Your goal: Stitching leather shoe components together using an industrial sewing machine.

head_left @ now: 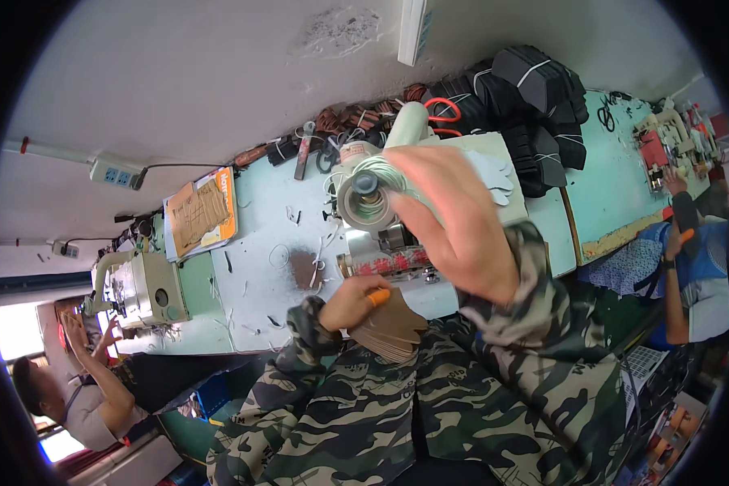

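Note:
My left hand (355, 303), with an orange finger cover on one finger, is closed on a stack of thin brown pieces (390, 328) above my lap. My right hand (441, 206) reaches over the machine on the table, its fingers at a round holder (350, 202) wound with pale cord (390, 174). A dark round knob (365, 183) stands in the holder's middle. The fingertips are smeared and partly hidden there. Below the holder lies the machine's metal body with a red-patterned bar (393, 263), near my left hand.
Bundles of black sheets (535, 89) and brown strips line the wall. A white glove (494, 174) lies right of the machine. A clipboard with brown card (198, 217) lies left; thread scraps litter the tabletop (259, 190). Co-workers sit at machines at far left and far right.

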Available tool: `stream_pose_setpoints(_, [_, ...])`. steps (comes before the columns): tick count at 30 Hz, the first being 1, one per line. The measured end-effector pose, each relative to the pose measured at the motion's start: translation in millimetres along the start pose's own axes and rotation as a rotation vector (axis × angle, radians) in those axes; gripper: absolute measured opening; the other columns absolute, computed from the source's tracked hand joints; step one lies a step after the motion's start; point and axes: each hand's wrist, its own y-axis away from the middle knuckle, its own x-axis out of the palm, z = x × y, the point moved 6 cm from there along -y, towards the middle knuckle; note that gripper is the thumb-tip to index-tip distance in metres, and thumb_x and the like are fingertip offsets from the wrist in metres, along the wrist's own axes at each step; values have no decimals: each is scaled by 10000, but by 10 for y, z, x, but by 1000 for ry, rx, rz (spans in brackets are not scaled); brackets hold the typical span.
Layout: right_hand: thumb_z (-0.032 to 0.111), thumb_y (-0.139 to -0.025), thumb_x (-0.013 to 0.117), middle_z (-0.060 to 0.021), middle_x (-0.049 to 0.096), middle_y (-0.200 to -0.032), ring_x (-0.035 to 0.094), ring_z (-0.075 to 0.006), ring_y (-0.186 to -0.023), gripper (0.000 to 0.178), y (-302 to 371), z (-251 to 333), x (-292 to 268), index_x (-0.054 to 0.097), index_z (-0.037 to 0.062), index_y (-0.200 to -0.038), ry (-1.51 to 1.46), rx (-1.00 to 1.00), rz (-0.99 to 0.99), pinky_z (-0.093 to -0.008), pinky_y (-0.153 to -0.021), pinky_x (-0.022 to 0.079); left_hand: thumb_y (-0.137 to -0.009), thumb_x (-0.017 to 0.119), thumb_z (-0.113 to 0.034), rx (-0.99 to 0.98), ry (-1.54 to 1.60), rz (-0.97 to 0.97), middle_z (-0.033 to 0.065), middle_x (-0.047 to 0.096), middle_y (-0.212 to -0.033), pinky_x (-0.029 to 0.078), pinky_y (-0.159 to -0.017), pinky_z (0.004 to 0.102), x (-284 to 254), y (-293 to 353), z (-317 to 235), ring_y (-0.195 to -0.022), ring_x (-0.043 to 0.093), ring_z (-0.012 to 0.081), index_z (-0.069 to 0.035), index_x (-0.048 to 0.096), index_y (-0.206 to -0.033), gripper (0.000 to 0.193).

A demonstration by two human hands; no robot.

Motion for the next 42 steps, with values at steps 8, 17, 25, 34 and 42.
stream_pose_setpoints(8, [180, -914, 651, -140, 680, -964, 636, -291, -873, 251, -118, -238, 204, 658, 16, -1104, -157, 6, 270, -362, -821, 484, -872, 630, -116, 60, -128, -43, 177, 682, -939, 518, -764, 392, 128, 8, -267, -868, 663, 364, -36, 639, -1058, 202])
stream_pose_setpoints(17, [137, -887, 662, -161, 672, -875, 649, -284, -713, 184, 1484, -770, 650, 671, 10, -1019, -294, 712, 412, -342, -628, 501, -904, 622, -127, -47, 17, -73, 103, 640, -884, 487, -788, 305, -183, -88, -152, -850, 610, 187, -20, 586, -1037, 174])
stream_pose_setpoints(25, [198, -858, 685, -145, 675, -784, 652, -311, -694, 221, 1465, -740, 933, 675, 14, -980, -409, 560, 199, -364, -641, 501, -998, 542, -189, -85, 262, -26, -15, 593, -822, 443, -698, 242, -317, -162, -160, -770, 507, 58, -6, 588, -965, 192])
stream_pose_setpoints(34, [247, -763, 755, -108, 655, -872, 631, -298, -828, 386, 1201, -1002, 736, 628, 43, -1065, 143, 429, 604, -399, -733, 499, -976, 540, -255, -97, 49, -44, 124, 680, -814, 487, -703, 314, -589, -520, 235, -729, 585, 122, 33, 674, -1006, 319])
stream_pose_setpoints(42, [196, -747, 702, -135, 668, -885, 630, -368, -875, 270, 1207, -1192, 738, 648, 58, -972, 75, 397, 756, -455, -740, 491, -924, 642, -223, -216, 372, 124, 70, 693, -881, 492, -701, 283, -578, -321, 282, -776, 600, 97, -2, 672, -1045, 253])
